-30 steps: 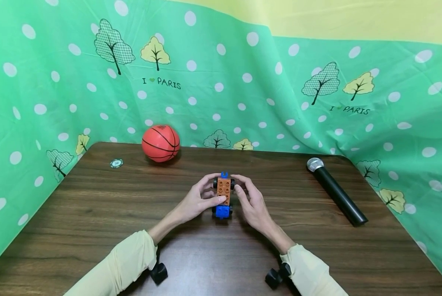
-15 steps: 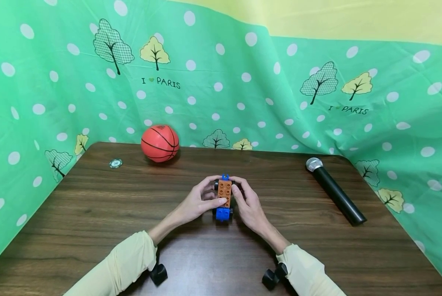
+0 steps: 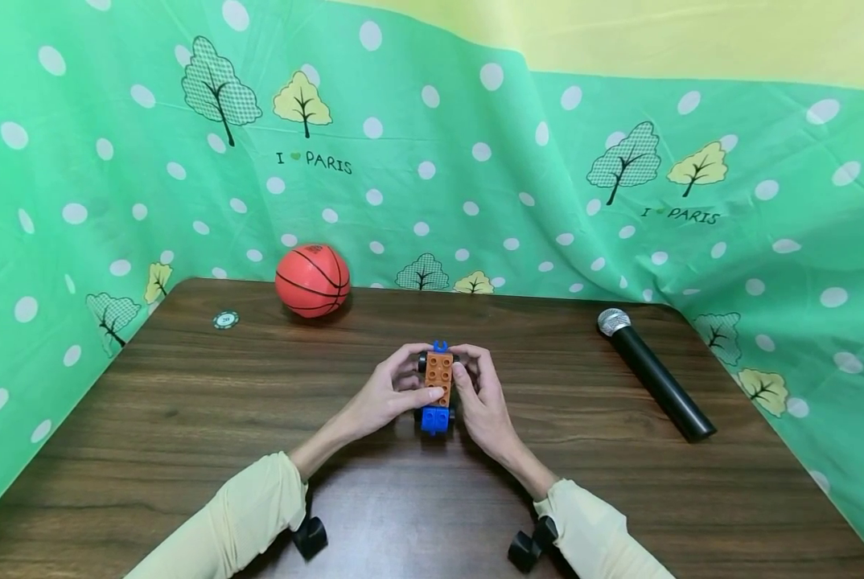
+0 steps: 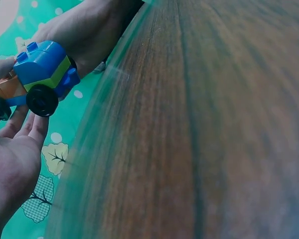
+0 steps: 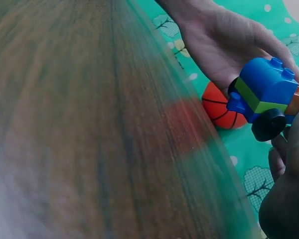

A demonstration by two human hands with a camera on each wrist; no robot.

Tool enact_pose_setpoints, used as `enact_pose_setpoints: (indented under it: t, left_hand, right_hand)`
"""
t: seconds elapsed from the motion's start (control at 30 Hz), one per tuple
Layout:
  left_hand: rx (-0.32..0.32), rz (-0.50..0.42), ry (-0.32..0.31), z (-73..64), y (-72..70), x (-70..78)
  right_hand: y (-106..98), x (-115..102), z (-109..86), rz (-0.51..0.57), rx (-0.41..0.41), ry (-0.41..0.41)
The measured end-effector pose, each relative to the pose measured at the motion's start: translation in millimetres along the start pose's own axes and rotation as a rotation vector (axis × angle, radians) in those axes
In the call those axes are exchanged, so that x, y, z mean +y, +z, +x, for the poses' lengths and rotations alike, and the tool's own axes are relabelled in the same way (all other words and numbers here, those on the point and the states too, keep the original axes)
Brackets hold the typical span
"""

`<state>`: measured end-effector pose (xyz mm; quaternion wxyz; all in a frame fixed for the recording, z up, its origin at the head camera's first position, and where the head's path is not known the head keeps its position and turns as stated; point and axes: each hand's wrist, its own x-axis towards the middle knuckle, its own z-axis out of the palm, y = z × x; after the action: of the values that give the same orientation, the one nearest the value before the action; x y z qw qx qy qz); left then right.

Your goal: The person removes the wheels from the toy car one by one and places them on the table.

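A toy car [image 3: 439,370] of building blocks is held above the table, its orange studded top facing up and a blue block at the near end. In the left wrist view, the car's blue block [image 4: 42,62] sits over a green layer, with a black wheel [image 4: 42,100] below. My left hand [image 3: 383,394] grips the car from the left, thumb across the orange top and fingers beneath. From the right, my right hand [image 3: 486,402] holds the far end, thumb and index finger at the far right wheel, which they partly hide.
A red toy basketball [image 3: 312,281] stands at the table's back edge, with a poker chip [image 3: 225,320] to its left. On the right lies a black microphone [image 3: 656,374] with a silver head. A green dotted cloth [image 3: 403,145] hangs behind the wooden table [image 3: 186,402].
My right hand has closed in on the car's far right wheel, and its forearm has shifted slightly left. The car has come slightly nearer to me. My left hand keeps its grip.
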<state>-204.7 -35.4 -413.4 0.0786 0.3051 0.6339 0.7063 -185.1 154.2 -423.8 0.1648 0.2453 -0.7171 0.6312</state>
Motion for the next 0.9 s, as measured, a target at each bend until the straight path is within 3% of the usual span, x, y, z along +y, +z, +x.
enact_pose_setpoints:
  t: [0.23,0.5,0.9]
  left_hand:
    - [-0.004,0.006,-0.024,-0.9,-1.3,-2.0]
    - [0.015,0.001,-0.013,-1.4,-0.4,-2.2]
    - [0.013,0.012,-0.027,-1.2,0.3,-1.1]
  right_hand:
    - [1.3,1.8,-0.1,0.017,0.003,0.020]
    - [0.3,-0.9,0.8,-0.037,0.008,0.045]
    - [-2.7,1.9,0.6,-0.252,0.018,-0.120]
